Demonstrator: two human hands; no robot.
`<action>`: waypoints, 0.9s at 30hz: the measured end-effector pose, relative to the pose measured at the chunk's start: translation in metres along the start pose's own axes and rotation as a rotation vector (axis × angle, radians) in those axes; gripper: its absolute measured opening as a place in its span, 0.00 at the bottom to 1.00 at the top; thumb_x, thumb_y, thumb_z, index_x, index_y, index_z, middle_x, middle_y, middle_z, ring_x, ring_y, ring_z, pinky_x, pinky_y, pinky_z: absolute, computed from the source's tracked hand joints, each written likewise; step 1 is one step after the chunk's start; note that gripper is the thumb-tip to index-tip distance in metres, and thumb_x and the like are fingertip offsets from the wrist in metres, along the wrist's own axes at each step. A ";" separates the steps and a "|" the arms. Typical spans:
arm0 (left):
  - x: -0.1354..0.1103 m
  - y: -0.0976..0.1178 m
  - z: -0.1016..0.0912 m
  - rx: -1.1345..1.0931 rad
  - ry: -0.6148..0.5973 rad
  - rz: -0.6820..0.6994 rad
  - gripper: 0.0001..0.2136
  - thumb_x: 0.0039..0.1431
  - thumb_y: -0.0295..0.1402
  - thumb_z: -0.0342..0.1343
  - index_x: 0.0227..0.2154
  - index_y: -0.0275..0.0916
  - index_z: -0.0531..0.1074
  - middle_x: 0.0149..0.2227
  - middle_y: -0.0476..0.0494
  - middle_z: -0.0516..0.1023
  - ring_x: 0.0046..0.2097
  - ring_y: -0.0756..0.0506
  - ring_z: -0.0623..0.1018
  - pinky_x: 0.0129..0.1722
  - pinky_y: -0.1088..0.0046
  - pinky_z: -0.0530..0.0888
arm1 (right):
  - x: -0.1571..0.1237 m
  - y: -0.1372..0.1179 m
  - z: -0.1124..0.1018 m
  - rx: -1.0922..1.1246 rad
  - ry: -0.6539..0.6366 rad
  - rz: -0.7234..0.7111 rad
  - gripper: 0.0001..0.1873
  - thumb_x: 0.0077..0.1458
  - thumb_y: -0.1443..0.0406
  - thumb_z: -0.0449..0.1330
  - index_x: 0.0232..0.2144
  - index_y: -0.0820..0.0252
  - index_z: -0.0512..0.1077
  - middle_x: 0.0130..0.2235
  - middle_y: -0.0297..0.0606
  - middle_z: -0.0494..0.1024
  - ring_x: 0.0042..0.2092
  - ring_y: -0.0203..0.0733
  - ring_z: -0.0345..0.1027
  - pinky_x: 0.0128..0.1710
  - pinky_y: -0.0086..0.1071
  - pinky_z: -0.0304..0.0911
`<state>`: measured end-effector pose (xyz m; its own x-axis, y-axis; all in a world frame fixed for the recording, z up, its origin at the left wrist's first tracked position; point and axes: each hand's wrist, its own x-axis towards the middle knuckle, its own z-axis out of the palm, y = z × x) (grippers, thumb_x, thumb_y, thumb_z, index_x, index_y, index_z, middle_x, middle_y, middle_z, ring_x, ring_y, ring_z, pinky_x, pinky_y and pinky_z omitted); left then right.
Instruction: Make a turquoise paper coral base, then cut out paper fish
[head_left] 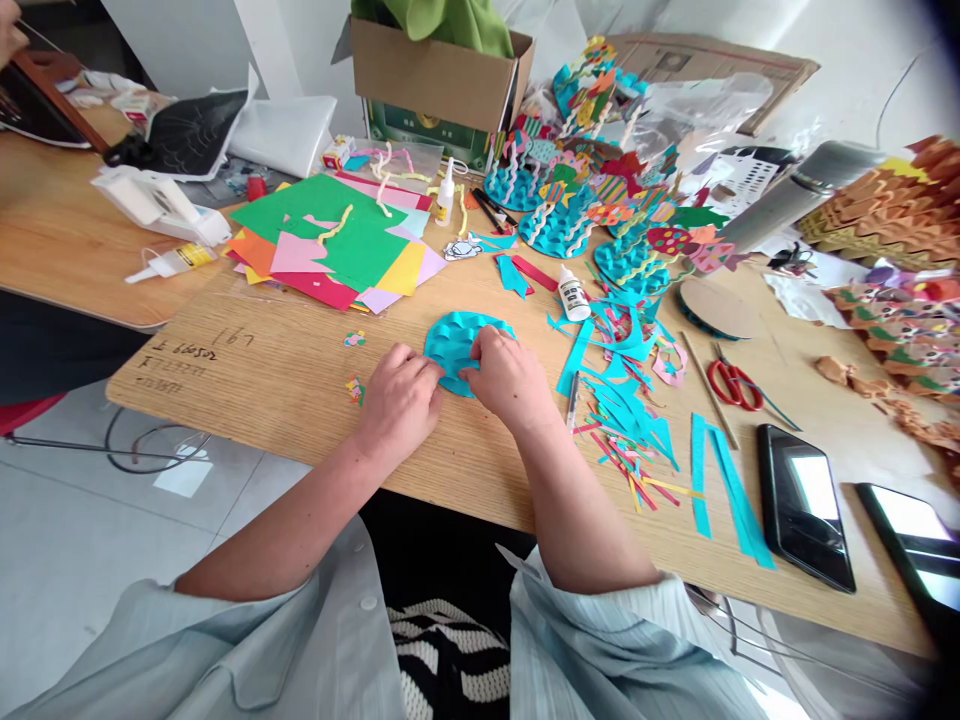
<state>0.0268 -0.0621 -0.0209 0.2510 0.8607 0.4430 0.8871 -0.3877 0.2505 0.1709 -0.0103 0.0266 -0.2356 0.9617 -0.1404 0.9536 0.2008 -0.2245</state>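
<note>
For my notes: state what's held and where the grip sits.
The left hand and right hand hold a teal scalloped paper disc down on the wooden table, their fingers gripping its lower left and lower right edges.

1. The scalloped disc (465,350) was matt turquoise paper, ridged with layers.
2. The tabletop (480,470) was smooth, pale wood-grain board with a slight sheen.
3. The stacked craft sheets (337,245) were flat, matt coloured paper.
4. The scissors (735,385) had glossy red plastic handles.
5. The box (435,75) was plain, matt brown cardboard.
</note>
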 end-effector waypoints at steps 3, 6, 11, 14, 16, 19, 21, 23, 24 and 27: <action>0.000 0.000 0.000 0.008 -0.002 0.003 0.11 0.56 0.20 0.51 0.36 0.34 0.77 0.33 0.40 0.79 0.42 0.39 0.71 0.45 0.61 0.73 | 0.000 0.000 0.000 0.007 0.013 0.002 0.17 0.55 0.64 0.64 0.46 0.62 0.67 0.49 0.45 0.74 0.48 0.50 0.71 0.43 0.35 0.62; 0.000 0.002 -0.001 0.021 0.015 0.016 0.11 0.56 0.20 0.51 0.38 0.34 0.76 0.40 0.38 0.78 0.45 0.39 0.70 0.48 0.60 0.73 | -0.001 -0.001 0.000 0.016 0.025 0.010 0.18 0.55 0.64 0.65 0.47 0.63 0.67 0.50 0.45 0.73 0.48 0.50 0.71 0.43 0.36 0.63; -0.001 0.007 -0.002 0.056 -0.020 0.076 0.16 0.56 0.21 0.52 0.44 0.38 0.77 0.52 0.35 0.72 0.50 0.37 0.67 0.51 0.57 0.71 | -0.001 -0.001 -0.001 0.030 0.021 0.019 0.18 0.55 0.65 0.64 0.47 0.64 0.67 0.49 0.45 0.73 0.49 0.50 0.71 0.44 0.35 0.64; -0.002 0.009 -0.001 0.083 -0.034 0.110 0.17 0.56 0.21 0.52 0.46 0.39 0.77 0.53 0.35 0.71 0.51 0.37 0.67 0.51 0.57 0.71 | -0.002 -0.001 -0.003 0.030 0.017 0.020 0.18 0.55 0.65 0.64 0.47 0.64 0.67 0.49 0.45 0.73 0.49 0.49 0.70 0.44 0.35 0.64; -0.002 0.010 -0.001 0.110 -0.029 0.127 0.17 0.56 0.21 0.51 0.45 0.38 0.77 0.53 0.34 0.71 0.51 0.37 0.67 0.51 0.57 0.71 | -0.002 -0.002 -0.004 0.030 0.013 0.016 0.18 0.55 0.65 0.63 0.47 0.64 0.67 0.49 0.45 0.72 0.50 0.49 0.70 0.44 0.35 0.64; -0.001 0.013 -0.001 0.150 -0.036 0.132 0.15 0.56 0.21 0.52 0.43 0.37 0.77 0.53 0.35 0.71 0.50 0.37 0.67 0.51 0.57 0.72 | -0.004 -0.002 -0.006 0.027 0.001 0.017 0.19 0.55 0.65 0.63 0.48 0.63 0.66 0.51 0.46 0.72 0.49 0.49 0.71 0.44 0.35 0.65; 0.000 0.015 -0.002 0.174 -0.048 0.128 0.14 0.56 0.21 0.52 0.41 0.37 0.77 0.53 0.35 0.71 0.51 0.37 0.68 0.51 0.58 0.72 | -0.004 -0.003 -0.007 0.026 -0.006 0.018 0.20 0.55 0.65 0.63 0.49 0.63 0.66 0.51 0.46 0.72 0.49 0.49 0.71 0.43 0.36 0.65; 0.000 0.017 -0.003 0.191 -0.058 0.126 0.13 0.56 0.21 0.52 0.41 0.37 0.77 0.53 0.35 0.71 0.51 0.36 0.68 0.51 0.57 0.72 | -0.004 -0.003 -0.008 0.027 -0.009 0.016 0.20 0.55 0.65 0.63 0.49 0.63 0.67 0.51 0.46 0.72 0.49 0.50 0.71 0.42 0.36 0.65; 0.000 0.017 -0.003 0.194 -0.062 0.127 0.13 0.56 0.21 0.52 0.41 0.37 0.77 0.53 0.34 0.71 0.51 0.36 0.68 0.51 0.57 0.72 | -0.004 -0.002 -0.008 0.028 -0.011 0.013 0.20 0.55 0.65 0.62 0.49 0.63 0.67 0.51 0.46 0.72 0.48 0.50 0.72 0.42 0.36 0.66; 0.000 0.018 -0.003 0.196 -0.075 0.131 0.14 0.55 0.21 0.52 0.41 0.37 0.77 0.54 0.34 0.71 0.52 0.35 0.67 0.51 0.56 0.71 | -0.004 -0.001 -0.008 0.024 -0.014 0.009 0.19 0.56 0.64 0.61 0.49 0.63 0.67 0.50 0.47 0.73 0.47 0.49 0.72 0.41 0.36 0.66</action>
<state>0.0414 -0.0699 -0.0136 0.3899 0.8323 0.3940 0.9016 -0.4320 0.0203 0.1722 -0.0133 0.0352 -0.2295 0.9607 -0.1561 0.9511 0.1873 -0.2458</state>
